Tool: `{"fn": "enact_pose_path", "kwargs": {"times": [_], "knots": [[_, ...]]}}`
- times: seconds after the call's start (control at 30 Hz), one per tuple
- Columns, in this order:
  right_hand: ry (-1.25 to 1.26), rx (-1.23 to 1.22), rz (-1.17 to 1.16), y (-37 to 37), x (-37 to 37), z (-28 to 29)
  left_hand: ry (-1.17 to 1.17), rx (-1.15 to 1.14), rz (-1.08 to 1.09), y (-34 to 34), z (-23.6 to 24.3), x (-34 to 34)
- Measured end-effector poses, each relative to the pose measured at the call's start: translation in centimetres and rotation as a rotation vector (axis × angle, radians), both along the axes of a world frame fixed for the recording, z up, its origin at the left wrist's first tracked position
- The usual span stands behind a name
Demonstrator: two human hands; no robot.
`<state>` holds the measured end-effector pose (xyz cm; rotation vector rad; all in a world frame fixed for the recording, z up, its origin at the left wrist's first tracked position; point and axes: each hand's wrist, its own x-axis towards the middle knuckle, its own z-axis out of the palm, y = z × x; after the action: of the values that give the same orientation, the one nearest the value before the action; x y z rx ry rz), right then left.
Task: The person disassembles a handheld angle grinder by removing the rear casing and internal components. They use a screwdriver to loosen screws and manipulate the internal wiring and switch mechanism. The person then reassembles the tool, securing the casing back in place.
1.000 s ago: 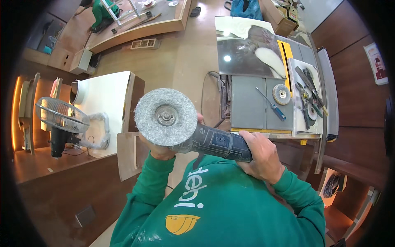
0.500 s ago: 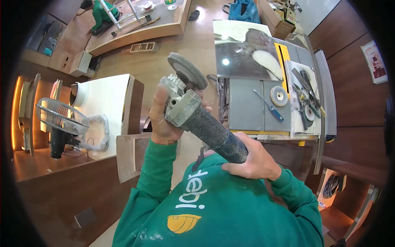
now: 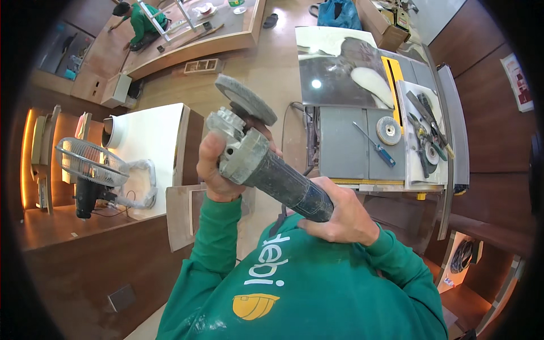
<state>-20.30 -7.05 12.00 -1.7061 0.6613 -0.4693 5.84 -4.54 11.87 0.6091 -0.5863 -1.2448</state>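
Both my hands hold a dusty dark angle grinder (image 3: 292, 184) in front of my chest, its head tipped up to the far left. My left hand (image 3: 215, 170) is closed round the grey metal gear head, with some fingers hidden behind it. The rear end of the body lies in my right hand (image 3: 345, 218), thumb on the near side and fingers wrapped over it. A thick grey abrasive disc (image 3: 245, 99) is fitted on the head, seen nearly edge-on. Whether it spins I cannot tell.
At the right, a grey work table (image 3: 343, 144) bears a glossy sheet (image 3: 340, 68), a screwdriver (image 3: 374, 144), a spare disc (image 3: 389, 131) and several hand tools. A fan (image 3: 90, 164) stands left beside a white-topped cabinet (image 3: 147, 136). Far left, another person (image 3: 146, 28) crouches near a ladder (image 3: 170, 20).
The grinder has shifted a little left in both hands, and its disc has turned more edge-on. My grip on it stays the same. The whole view has moved slightly.
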Motion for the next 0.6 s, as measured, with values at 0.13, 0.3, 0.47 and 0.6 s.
{"fn": "enact_pose_path", "kwargs": {"times": [0.13, 0.3, 0.47, 0.6], "knots": [[-0.020, -0.035, -0.043, -0.6, 0.3, 0.1, -0.117, -0.021, 0.048, -0.2, 0.9, 0.2], [0.055, -0.155, -0.191, 0.4, 1.5, -0.2, -0.122, 0.113, 0.132, -0.3, 2.6, -0.2], [0.045, 0.129, 0.094, -1.7, 0.7, -0.4, -0.138, 0.004, 0.033, 0.2, 0.5, 0.5], [0.057, 0.133, 0.112, -2.3, 0.2, 0.0, 0.077, 0.125, 0.114, 0.5, -1.0, 0.2]]}}
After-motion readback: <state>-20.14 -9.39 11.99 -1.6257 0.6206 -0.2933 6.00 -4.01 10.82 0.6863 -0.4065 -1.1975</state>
